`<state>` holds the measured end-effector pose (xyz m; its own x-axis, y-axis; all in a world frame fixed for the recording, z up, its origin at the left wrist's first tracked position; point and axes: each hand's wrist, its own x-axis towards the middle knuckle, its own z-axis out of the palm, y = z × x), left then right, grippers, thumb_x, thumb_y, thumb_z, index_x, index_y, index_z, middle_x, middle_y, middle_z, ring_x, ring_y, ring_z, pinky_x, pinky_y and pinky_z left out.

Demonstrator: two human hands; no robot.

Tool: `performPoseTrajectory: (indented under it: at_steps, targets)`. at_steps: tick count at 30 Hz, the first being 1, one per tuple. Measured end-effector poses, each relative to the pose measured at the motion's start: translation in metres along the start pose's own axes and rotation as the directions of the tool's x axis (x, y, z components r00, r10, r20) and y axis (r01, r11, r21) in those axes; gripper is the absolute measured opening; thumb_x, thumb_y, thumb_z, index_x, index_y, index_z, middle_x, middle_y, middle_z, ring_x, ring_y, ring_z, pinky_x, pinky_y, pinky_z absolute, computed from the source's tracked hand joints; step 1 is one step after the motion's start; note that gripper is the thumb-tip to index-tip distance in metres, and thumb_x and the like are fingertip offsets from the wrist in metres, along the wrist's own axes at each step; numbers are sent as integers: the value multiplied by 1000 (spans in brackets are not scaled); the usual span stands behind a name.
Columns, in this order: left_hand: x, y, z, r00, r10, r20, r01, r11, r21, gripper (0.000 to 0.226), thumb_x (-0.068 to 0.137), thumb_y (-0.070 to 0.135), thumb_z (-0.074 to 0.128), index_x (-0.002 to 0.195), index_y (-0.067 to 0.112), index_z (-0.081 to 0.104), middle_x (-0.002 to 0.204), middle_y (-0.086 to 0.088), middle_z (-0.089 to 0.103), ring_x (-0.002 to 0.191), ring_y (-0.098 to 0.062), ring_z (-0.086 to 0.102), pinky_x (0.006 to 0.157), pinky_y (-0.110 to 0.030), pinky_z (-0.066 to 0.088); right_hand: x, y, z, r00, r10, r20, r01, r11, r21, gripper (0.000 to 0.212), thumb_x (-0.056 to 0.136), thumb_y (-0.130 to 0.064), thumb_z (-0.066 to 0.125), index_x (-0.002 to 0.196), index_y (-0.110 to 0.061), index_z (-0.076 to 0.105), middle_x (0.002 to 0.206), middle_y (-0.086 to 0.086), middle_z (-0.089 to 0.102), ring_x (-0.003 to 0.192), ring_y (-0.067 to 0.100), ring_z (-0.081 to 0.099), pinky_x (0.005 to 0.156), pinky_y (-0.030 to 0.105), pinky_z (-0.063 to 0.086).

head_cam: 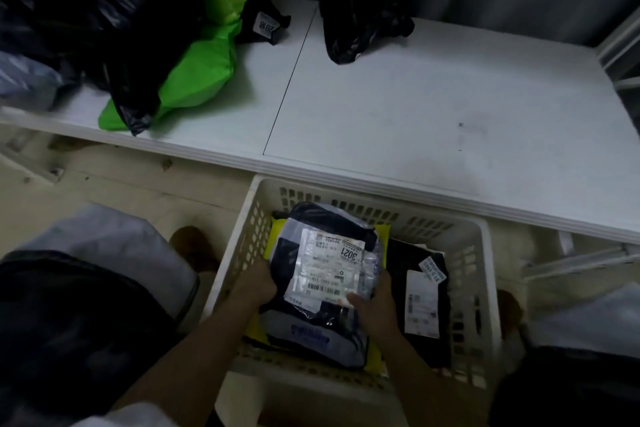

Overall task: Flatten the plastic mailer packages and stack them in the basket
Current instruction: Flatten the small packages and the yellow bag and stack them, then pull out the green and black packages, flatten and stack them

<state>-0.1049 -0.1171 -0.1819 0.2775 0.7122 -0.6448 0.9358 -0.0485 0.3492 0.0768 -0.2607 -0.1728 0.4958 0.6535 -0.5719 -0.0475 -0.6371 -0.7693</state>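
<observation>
A white slotted basket (483,274) stands on the floor in front of the table. Inside it, a grey and dark mailer (325,274) with a white shipping label lies on top of a yellow mailer (272,236). My left hand (256,282) grips the grey mailer's left edge. My right hand (374,302) holds its right edge, thumb on the label's corner. A black mailer (424,298) with white labels lies flat in the basket's right half.
On the white table (433,107) sit a black bag (363,3), a green mailer (204,42), and several dark bags (86,17) piled at the left. A small black labelled packet (266,24) lies beside the green one. My knees flank the basket.
</observation>
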Motion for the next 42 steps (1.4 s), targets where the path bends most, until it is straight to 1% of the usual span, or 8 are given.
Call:
performPoseTrajectory:
  at_steps: [4, 10, 14, 20, 23, 27, 36, 42]
  targets:
    - [7, 10, 11, 994, -55, -98, 75, 973, 217, 48, 95, 10, 50, 140, 0, 36, 139, -21, 44, 124, -35, 49, 98, -38, 42, 21, 8, 14, 997, -32, -68, -16, 791, -612, 100, 88, -33, 69, 154, -24, -6, 144, 17, 36, 124, 36, 44, 91, 40, 44]
    - [40, -3, 59, 976, 215, -31, -190, 913, 360, 125, 32, 36, 95, 143, 13, 40, 119, -18, 66, 102, -38, 66, 55, -49, 55, 54, 38, 32, 926, -272, 262, 329, 242, -913, 117, 63, -41, 86, 153, -24, 13, 137, 19, 51, 116, 44, 57, 82, 51, 54]
    - [53, -5, 79, 938, 346, -11, -320, 879, 353, 127, 57, 40, 84, 152, 19, 3, 134, -12, 58, 113, -34, 61, 73, -50, 56, 76, 57, 48, 912, -214, 349, 396, 244, -885, 76, 92, -23, 42, 154, -21, -1, 131, 13, 47, 96, 35, 69, 70, 42, 60]
    - [77, -40, 122, 919, 380, 109, -390, 823, 414, 139, 49, 45, 87, 153, 27, -2, 160, -16, 0, 110, -38, 62, 73, -57, 55, 92, 88, 52, 900, -60, 432, 435, 190, -880, 107, 49, -45, 86, 139, -28, 32, 133, 12, 41, 98, 38, 68, 63, 43, 59]
    - [80, -32, 111, 913, 368, 178, -408, 783, 469, 113, 47, 40, 91, 145, 29, 36, 155, -15, 26, 108, -40, 63, 71, -60, 55, 97, 74, 52, 896, -22, 443, 440, 154, -884, 101, 40, -51, 89, 130, -31, 48, 135, 17, 37, 104, 41, 65, 67, 44, 59]
    - [73, -6, 77, 904, 320, 283, -415, 815, 405, 54, 99, 47, 37, 144, 17, 42, 155, -11, 27, 140, -32, 28, 115, -47, 21, 101, 35, 43, 861, 99, 500, 462, 263, -847, 57, 99, -40, 47, 150, -22, 28, 161, 14, 0, 146, 41, 6, 115, 52, 19]
    - [48, 44, -40, 949, 243, 201, -307, 857, 413, 32, 102, 24, 40, 127, 8, 53, 127, -12, 56, 112, -26, 55, 83, -30, 42, 86, -88, 28, 863, -133, 487, 504, 268, -821, 31, 102, -29, 44, 121, -9, 58, 114, 18, 59, 88, 30, 55, 73, 35, 47]
    - [-4, 58, -144, 928, 344, -144, -256, 867, 428, 28, 98, 24, 46, 121, 13, 59, 115, -9, 61, 101, -26, 59, 78, -32, 44, 39, -192, 45, 833, -336, 439, 542, 340, -768, 30, 99, -23, 46, 121, -9, 61, 118, 14, 63, 101, 30, 59, 85, 41, 51]
